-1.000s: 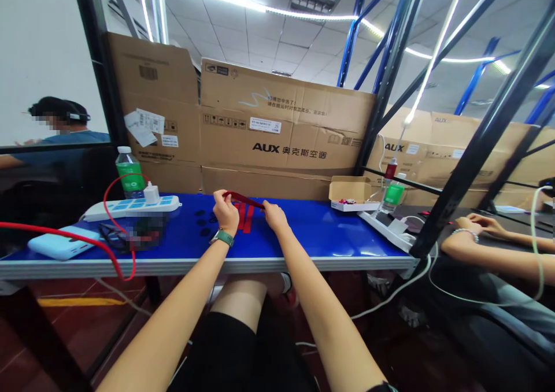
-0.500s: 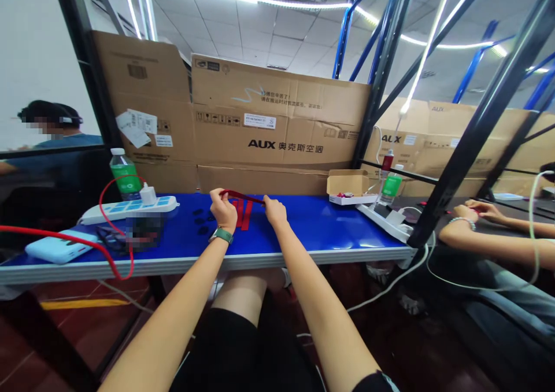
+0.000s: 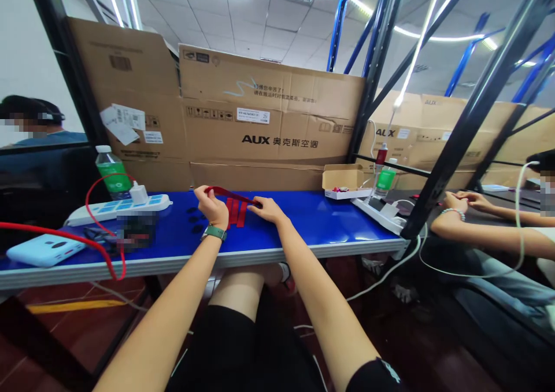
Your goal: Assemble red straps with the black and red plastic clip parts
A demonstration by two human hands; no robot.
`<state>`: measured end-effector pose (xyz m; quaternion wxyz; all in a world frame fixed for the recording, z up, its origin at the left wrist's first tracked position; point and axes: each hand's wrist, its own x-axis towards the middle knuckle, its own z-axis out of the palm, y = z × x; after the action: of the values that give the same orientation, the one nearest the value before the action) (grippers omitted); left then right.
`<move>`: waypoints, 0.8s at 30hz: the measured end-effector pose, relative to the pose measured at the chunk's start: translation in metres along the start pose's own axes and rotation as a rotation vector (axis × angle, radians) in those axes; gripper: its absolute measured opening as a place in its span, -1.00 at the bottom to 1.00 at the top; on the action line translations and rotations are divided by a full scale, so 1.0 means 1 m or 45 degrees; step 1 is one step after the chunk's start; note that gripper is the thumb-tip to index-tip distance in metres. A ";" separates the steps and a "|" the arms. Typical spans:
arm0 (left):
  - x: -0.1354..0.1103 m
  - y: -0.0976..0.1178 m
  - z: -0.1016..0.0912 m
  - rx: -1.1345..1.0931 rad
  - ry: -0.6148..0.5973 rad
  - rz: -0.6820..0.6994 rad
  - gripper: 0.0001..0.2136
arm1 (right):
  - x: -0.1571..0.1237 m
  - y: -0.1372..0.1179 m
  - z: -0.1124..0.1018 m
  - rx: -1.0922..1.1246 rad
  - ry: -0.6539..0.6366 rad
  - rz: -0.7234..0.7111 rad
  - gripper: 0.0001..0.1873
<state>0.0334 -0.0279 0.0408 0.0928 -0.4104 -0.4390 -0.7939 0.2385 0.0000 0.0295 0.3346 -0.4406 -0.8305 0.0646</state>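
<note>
A long red strap [image 3: 234, 195] that looks like fabric runs between my two hands above the blue table [image 3: 299, 221]. One end is closed in the fingers of my left hand [image 3: 214, 208], which wears a green-banded watch at the wrist. The other end is pinched by my right hand [image 3: 267, 209], seen from its back, fingertips partly hidden. Beneath the strap, several red strips [image 3: 241, 213] lie side by side on the table. Left of my left hand are several small dark pieces [image 3: 197, 229], too blurred to name.
A power strip [image 3: 82, 211], a bottle [image 3: 113, 172] and a light-blue power bank [image 3: 45, 250] occupy the left side. Farther right are a small open carton [image 3: 344, 187] and another power strip [image 3: 381, 217]. Cardboard walls the back. A co-worker's hands [image 3: 459, 202] are at the far right.
The view has shifted slightly, so things sit a little farther left. My right hand has tilted and lowered a little with its end of the strap; both hands still hold it.
</note>
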 end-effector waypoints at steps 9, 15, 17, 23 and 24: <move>-0.005 0.008 -0.002 -0.081 -0.395 0.025 -0.81 | 0.007 0.013 -0.003 0.271 0.243 0.310 -0.44; -0.015 0.003 0.008 -0.004 -0.972 0.183 -0.81 | 0.006 -0.005 0.005 0.882 -0.239 0.093 -0.41; -0.015 -0.002 0.010 0.049 -1.017 0.174 -0.77 | 0.006 -0.005 0.006 0.798 -0.240 0.097 -0.44; -0.016 -0.018 0.006 0.570 -1.179 0.240 -0.76 | 0.004 -0.003 0.005 0.032 0.165 0.473 -0.59; -0.017 -0.019 0.006 0.676 -1.239 0.255 -0.75 | 0.003 -0.005 0.004 -0.078 0.203 0.525 -0.56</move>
<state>0.0377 -0.0157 0.0179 0.0548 -0.7315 -0.5748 -0.3627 0.2318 0.0001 0.0293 0.3653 -0.6147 -0.6954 0.0715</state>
